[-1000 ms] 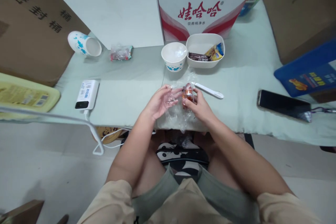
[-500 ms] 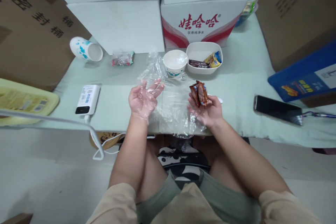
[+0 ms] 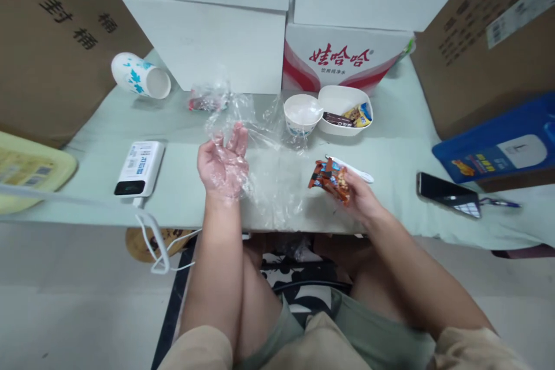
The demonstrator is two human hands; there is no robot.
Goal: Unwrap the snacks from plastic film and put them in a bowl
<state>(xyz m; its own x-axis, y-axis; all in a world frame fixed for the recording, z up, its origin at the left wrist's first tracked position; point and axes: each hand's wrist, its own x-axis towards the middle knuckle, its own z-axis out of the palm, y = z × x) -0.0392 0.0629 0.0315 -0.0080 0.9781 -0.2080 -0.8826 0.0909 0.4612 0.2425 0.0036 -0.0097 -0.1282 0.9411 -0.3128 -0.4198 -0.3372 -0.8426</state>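
My left hand (image 3: 223, 165) is raised palm up over the table, fingers apart, with a clear plastic bag (image 3: 264, 144) draped over it and trailing to the right. My right hand (image 3: 358, 196) grips an orange-brown snack packet (image 3: 329, 176) just above the table's near edge. A white utensil (image 3: 353, 166) lies right behind that packet. Beyond it stand a white paper bowl (image 3: 302, 113) and a white rectangular tub (image 3: 344, 101) holding wrapped snacks.
A white power bank (image 3: 139, 167) with a cable lies at left, a tipped paper cup (image 3: 139, 75) and a small wrapped packet (image 3: 203, 101) behind it. A phone (image 3: 448, 193) and a blue bag (image 3: 494, 144) lie at right. Cardboard boxes (image 3: 342, 58) line the back.
My hands have parted: the left one lifted away to the left with the clear bag spread over it, and the right one drew the snack packet out to the right and down.
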